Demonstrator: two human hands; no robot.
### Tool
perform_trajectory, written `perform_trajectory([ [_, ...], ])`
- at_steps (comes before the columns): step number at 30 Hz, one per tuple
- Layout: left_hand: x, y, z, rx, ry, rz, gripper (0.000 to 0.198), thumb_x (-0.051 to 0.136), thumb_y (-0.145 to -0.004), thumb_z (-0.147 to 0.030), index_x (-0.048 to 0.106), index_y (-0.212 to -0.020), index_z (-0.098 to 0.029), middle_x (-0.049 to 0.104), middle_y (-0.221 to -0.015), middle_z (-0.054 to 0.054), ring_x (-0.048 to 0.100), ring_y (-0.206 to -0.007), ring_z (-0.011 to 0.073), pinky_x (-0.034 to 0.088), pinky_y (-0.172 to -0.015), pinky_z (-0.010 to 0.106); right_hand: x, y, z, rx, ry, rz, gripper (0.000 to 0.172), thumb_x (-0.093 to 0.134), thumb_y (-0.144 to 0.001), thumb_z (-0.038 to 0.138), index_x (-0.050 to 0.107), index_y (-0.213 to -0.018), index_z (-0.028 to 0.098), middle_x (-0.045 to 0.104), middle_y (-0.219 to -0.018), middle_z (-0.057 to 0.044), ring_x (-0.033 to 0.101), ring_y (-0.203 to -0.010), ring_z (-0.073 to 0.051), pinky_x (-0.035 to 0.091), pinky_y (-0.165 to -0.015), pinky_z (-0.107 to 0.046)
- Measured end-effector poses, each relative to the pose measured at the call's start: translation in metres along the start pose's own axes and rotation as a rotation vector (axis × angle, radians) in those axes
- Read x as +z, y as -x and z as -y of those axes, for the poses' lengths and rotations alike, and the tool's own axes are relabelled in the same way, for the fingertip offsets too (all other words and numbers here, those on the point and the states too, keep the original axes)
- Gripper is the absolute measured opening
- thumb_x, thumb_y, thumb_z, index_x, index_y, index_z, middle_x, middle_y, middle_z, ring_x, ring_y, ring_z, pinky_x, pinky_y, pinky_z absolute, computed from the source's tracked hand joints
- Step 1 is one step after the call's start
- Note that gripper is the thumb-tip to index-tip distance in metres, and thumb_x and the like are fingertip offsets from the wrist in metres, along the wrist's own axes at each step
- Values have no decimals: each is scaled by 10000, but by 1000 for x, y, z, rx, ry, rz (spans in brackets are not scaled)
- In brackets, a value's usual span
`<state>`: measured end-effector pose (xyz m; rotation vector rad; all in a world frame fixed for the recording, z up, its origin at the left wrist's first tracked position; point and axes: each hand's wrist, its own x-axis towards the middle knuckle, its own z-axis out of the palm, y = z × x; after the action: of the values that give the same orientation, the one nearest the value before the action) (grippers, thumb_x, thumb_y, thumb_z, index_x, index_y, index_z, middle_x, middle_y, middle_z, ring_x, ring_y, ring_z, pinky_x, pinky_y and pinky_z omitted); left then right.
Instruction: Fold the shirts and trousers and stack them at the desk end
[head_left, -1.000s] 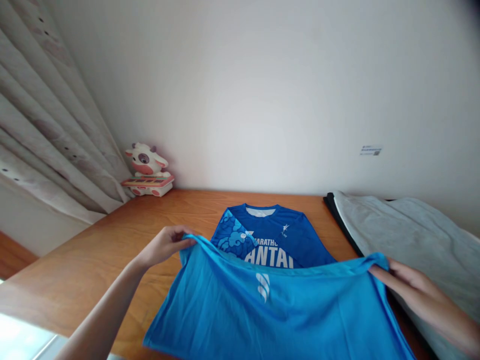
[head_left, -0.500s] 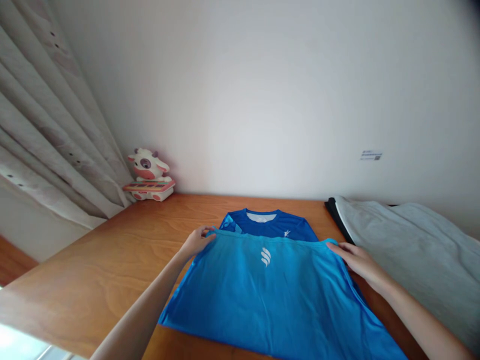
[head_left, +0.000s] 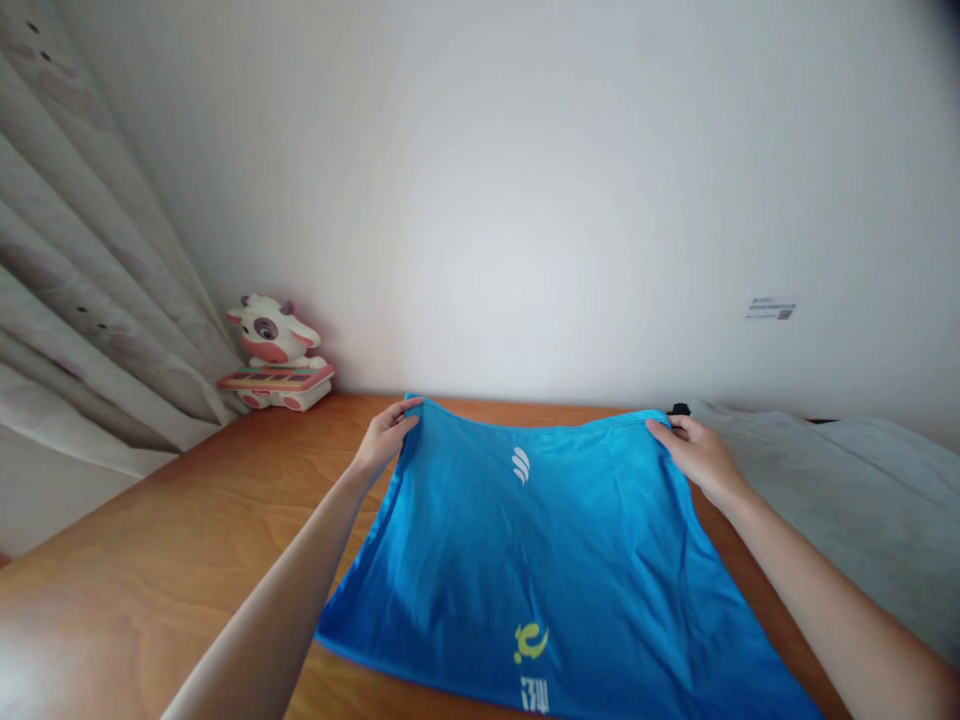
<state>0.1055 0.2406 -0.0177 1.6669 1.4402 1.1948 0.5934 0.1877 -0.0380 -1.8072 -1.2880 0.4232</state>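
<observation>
A bright blue shirt (head_left: 540,540) hangs raised by its far hem, with a white logo near the top and yellow and white prints lower down. At its far left corner my left hand (head_left: 388,432) pinches the cloth. My right hand (head_left: 691,448) grips the far right corner between thumb and fingers. The near part of the shirt reaches down to the wooden surface. The collar and sleeves are hidden or out of view.
On the wooden surface (head_left: 187,520), a toy cow with a keyboard (head_left: 277,360) stands at the back left beside a curtain (head_left: 82,290). Grey cloth (head_left: 840,510) lies at the right, with something black at its far corner. A white wall rises behind.
Both hands have moved up and away, lifting the hem over the darker blue collar area, which is now hidden. Yellow and white prints have come into view. The view has shifted slightly.
</observation>
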Motion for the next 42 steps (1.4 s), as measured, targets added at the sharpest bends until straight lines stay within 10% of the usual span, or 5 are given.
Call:
perform_trajectory([
  [6, 37, -13, 40, -39, -183, 60, 433, 716, -707, -322, 753, -1103, -150, 765, -1006, 103, 698, -978, 292, 534, -894, 375, 40, -11, -28, 68, 159, 35, 244, 621, -777, 462, 711, -775, 236, 783, -857, -127, 738, -917, -350, 536, -790, -404],
  [13, 34, -15, 31, 63, -285, 37, 565, 567, -833, -221, 569, -1390, -119, 607, -1415, 177, 565, -1314, 319, 434, -1122, 469, 31, -25, -26, 55, 279, -45, 579, 485, -882, 595, 682, -1156, 124, 736, -1112, -254, 687, -1104, -415, 513, -923, -495],
  [22, 3, 141, -10, 478, -641, 388, 393, 499, -1029, -404, 602, -1385, -274, 492, -1564, 92, 484, -1419, 314, 381, -1201, 506, -11, 115, -20, -545, 366, 132, 492, 402, -985, 578, 650, -1213, 219, 682, -1286, -140, 637, -1227, -316, 449, -1110, -494],
  [34, -26, 234, -20, 272, -879, 603, 640, 430, -1012, -594, 296, -1605, -392, 249, -1677, 30, 258, -1538, 376, 214, -1258, 652, -52, 215, -66, -709, 549, 420, 438, 475, -943, 590, 648, -1328, 478, 626, -1441, -7, 568, -1332, -393, 472, -1031, -721],
  [42, 96, 154, -50, 361, -771, 343, 568, 323, -1066, -482, 420, -1557, -213, 300, -1672, 132, 279, -1537, 353, 375, -1194, 552, 57, 176, 64, -499, 481, 317, 516, 338, -1053, 465, 551, -1467, 245, 484, -1577, -108, 424, -1468, -294, 337, -1198, -552],
])
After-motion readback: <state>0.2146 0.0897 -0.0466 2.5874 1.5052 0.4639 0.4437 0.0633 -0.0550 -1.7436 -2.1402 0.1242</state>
